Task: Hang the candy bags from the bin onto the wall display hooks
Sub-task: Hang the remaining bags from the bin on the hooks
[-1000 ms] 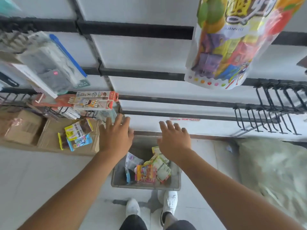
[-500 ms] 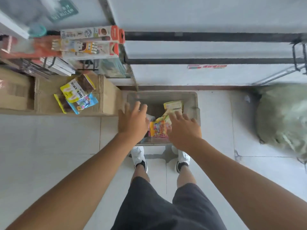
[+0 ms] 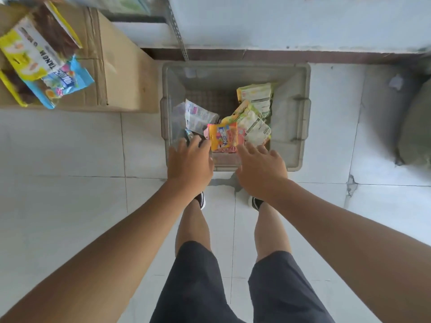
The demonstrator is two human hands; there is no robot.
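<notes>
both hands sit closer to the bin [image 3: 303, 113] than half a second ago, fingertips now at its near edge (camera tilts further down too). left hand [image 3: 190, 164] hovers over the bin's near-left corner, fingers straight and slightly spread, nothing in it. right hand [image 3: 261, 173] is over the near rim, fingers spread and relaxed, also holding nothing. its index fingertip is just beside the lower edge of the orange-yellow candy bag [image 3: 224, 136]; can't tell if it touches. that bag lies on top of the pile at the bin's front. a green-white bag [image 3: 255, 127] lies just right of it, a white bag [image 3: 198, 116] to its left, another green-white one [image 3: 255, 94] further back. bin stands on white floor tiles [image 3: 70, 148] at the wall base. cardboard box [image 3: 121, 73] is just left of the bin, with snack packs [image 3: 35, 59] on top. pale green sack [image 3: 417, 127] is well apart at right.
</notes>
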